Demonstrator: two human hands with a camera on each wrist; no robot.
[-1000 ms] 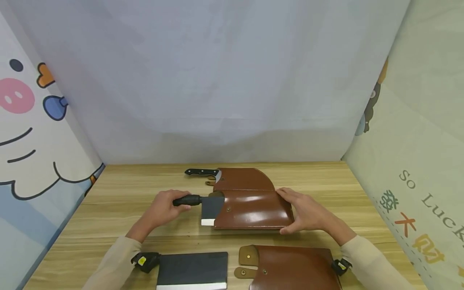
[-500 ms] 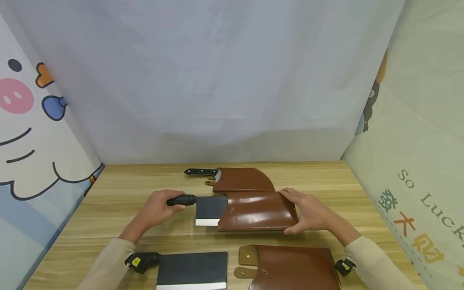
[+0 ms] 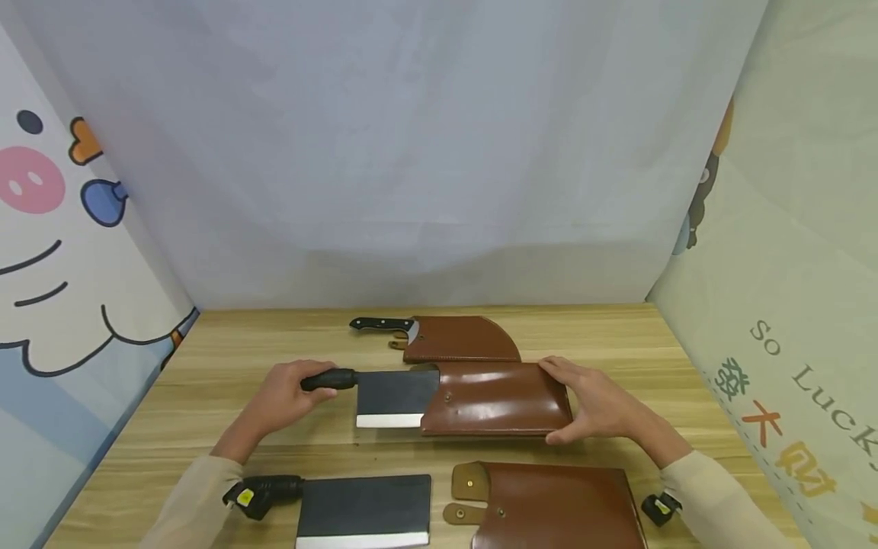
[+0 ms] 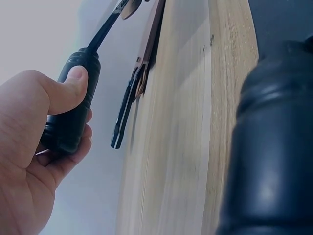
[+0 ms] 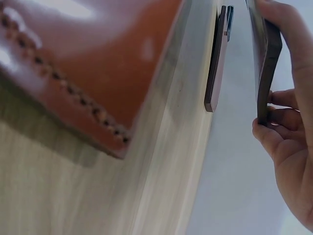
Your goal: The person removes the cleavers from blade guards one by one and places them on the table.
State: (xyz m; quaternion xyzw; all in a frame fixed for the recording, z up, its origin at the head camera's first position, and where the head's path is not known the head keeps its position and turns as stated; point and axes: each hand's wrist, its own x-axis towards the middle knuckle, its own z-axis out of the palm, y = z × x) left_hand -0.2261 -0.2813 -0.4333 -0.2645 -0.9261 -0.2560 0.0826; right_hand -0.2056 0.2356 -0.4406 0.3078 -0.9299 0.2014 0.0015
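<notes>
A hand could slip over the bare wood at the far left corner of the bench point(image 3: 254, 343), or at the far right one. Along the middle of the far edge, the knife point(image 3: 380, 325) in its curved sheath point(image 3: 459, 339) is in the way. Next come the big cleaver point(image 3: 396, 398), partly in its shiny sheath point(image 3: 501, 398), and the left hand point(image 3: 284, 393) and right hand point(image 3: 597, 400) at its ends. Toward the front edge lie another cleaver point(image 3: 365, 505) and a flat sheath point(image 3: 555, 503), with a thin gap between. A strip of wood divides both rows, but arms cross its ends.
</notes>
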